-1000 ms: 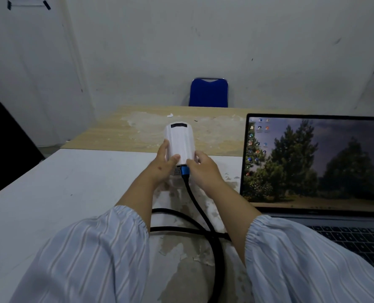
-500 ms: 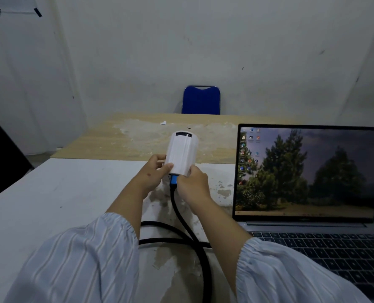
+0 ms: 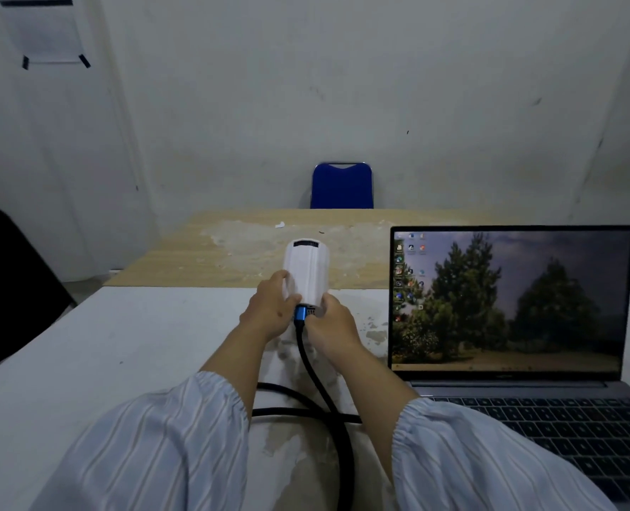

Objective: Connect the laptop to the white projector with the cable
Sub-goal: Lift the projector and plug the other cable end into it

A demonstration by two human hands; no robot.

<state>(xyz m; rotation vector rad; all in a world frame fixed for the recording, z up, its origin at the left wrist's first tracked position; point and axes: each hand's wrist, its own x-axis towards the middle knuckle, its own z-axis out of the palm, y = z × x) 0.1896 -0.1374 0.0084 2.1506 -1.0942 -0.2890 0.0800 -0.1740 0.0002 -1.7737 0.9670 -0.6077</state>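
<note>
At nine o'clock a dark chair back (image 3: 7,285) edges the white counter (image 3: 96,348). Toward the centre, the left hand (image 3: 271,313) has its fingers (image 3: 282,280) wrapped around the left side of the small white plastic projector (image 3: 308,269), which is tilted with its dark window at twelve o'clock. The blue metal plug (image 3: 300,314) of the thick black cable (image 3: 315,366) sits in the projector's near end; the cable loops toward six o'clock. The right hand (image 3: 333,328) has its fingers closed at the projector's lower right corner beside the plug. At three o'clock stands the open grey laptop (image 3: 509,300), screen lit. A blue chair (image 3: 342,186) stands at twelve o'clock.
</note>
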